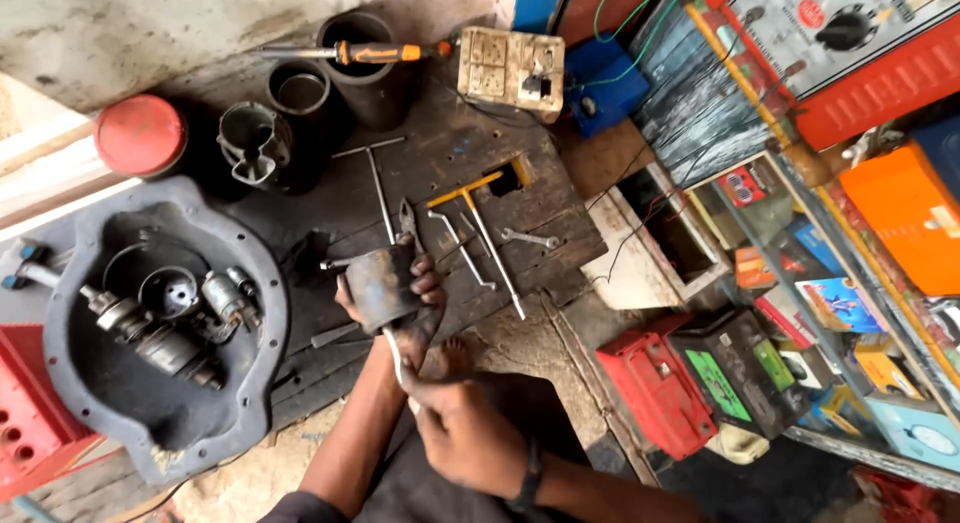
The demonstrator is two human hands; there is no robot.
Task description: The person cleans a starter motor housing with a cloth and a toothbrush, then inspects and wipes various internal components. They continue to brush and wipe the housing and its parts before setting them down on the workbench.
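Cylindrical metal housing (pixel 383 287), dark and greasy, sits in your left hand (pixel 395 295), whose fingers wrap around it just above the dark wooden table (pixel 450 153). Your right hand (pixel 465 433) is closed around a thin metal tool (pixel 396 355), whose bright shaft runs up to the bottom of the housing, and a dark band circles that wrist. Your bare foot (pixel 452 358) rests on the ground between the two hands.

Just beyond the housing, on the table, lie a yellow-handled T-wrench (pixel 480 223), a grey T-handled key (pixel 375 183), a pair of pliers (pixel 407 221) and a small open-ended spanner (pixel 530 239). An orange-handled screwdriver (pixel 350 53) lies across a black pipe section (pixel 365 68) at the far edge, near a worn switch box (pixel 510 71).

To your left, a large grey casing cover (pixel 160 323) holds several small motor parts (pixel 175 318), with a red lid (pixel 140 133) behind it. To your right stand a red battery (pixel 655 388) and a black battery (pixel 735 368), touching each other.
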